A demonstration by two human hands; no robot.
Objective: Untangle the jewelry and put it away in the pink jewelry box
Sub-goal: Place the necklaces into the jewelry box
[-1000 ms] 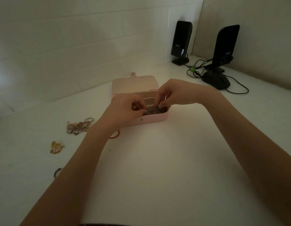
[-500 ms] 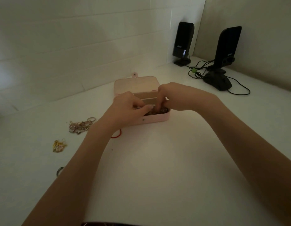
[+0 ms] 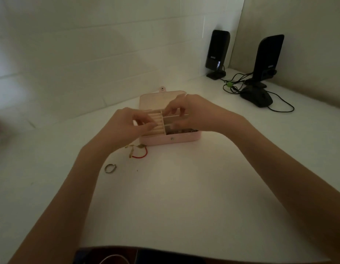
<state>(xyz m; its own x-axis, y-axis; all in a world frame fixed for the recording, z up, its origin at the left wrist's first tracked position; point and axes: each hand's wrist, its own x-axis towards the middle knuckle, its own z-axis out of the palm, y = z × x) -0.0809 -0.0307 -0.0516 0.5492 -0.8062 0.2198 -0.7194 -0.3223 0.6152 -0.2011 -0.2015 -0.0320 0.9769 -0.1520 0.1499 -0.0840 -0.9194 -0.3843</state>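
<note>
While the pink jewelry box (image 3: 169, 139) sits open on the white tabletop (image 3: 184, 187) with its lid (image 3: 155, 101) laid back, dark tangled jewelry (image 3: 182, 131) fills its near right compartment beside the ridged ring rolls (image 3: 155, 122). My left hand (image 3: 125, 128) hovers over the rolls with thumb and forefinger pinched together, and my right hand (image 3: 196, 111) curls its fingertips over the right-hand dividers, though I cannot tell what either holds. Just in front of the box lie a red cord bracelet (image 3: 140, 154) and a metal ring (image 3: 110, 168), and two black speakers (image 3: 217, 52) with cables (image 3: 239, 80) stand well apart in the far right corner.
</note>
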